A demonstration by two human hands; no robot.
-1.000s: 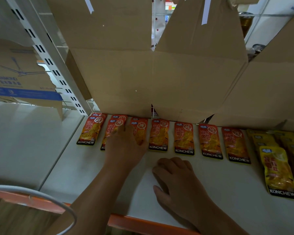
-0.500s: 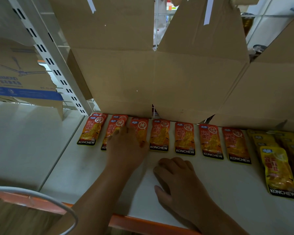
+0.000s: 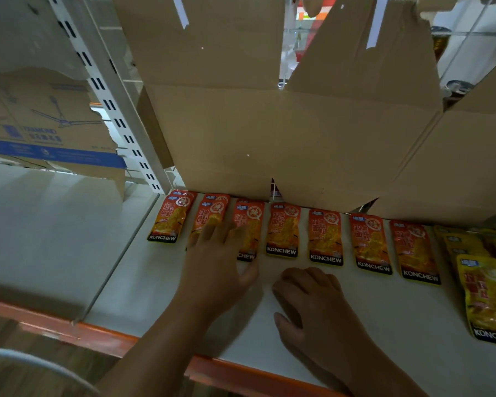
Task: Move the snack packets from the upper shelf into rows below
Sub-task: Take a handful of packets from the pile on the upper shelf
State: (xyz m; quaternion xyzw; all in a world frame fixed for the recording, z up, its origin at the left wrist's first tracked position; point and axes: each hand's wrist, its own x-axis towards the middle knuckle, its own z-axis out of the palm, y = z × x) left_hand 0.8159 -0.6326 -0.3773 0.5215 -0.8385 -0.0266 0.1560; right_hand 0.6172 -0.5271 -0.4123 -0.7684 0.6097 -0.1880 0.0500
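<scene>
I see glossy orange snack packets [image 3: 325, 236], flat pouches, rowed on smooth white shelf [image 3: 384, 325] just before cardboard box [image 3: 255, 138]. Left hand [image 3: 215, 270], fingers flat, blurred, presses second and third, hiding parts. Right hand [image 3: 312, 305], loosely curled, rests on shelf farther from box. Yellow packets [image 3: 484, 296] cut off.

A single head-worn, wide-angle view looks forward and steeply down onto the white shelf [image 3: 355, 325] from close above its orange front edge [image 3: 241, 371] (straight lines bow near the borders), facing cardboard boxes [image 3: 241, 138] behind.
</scene>
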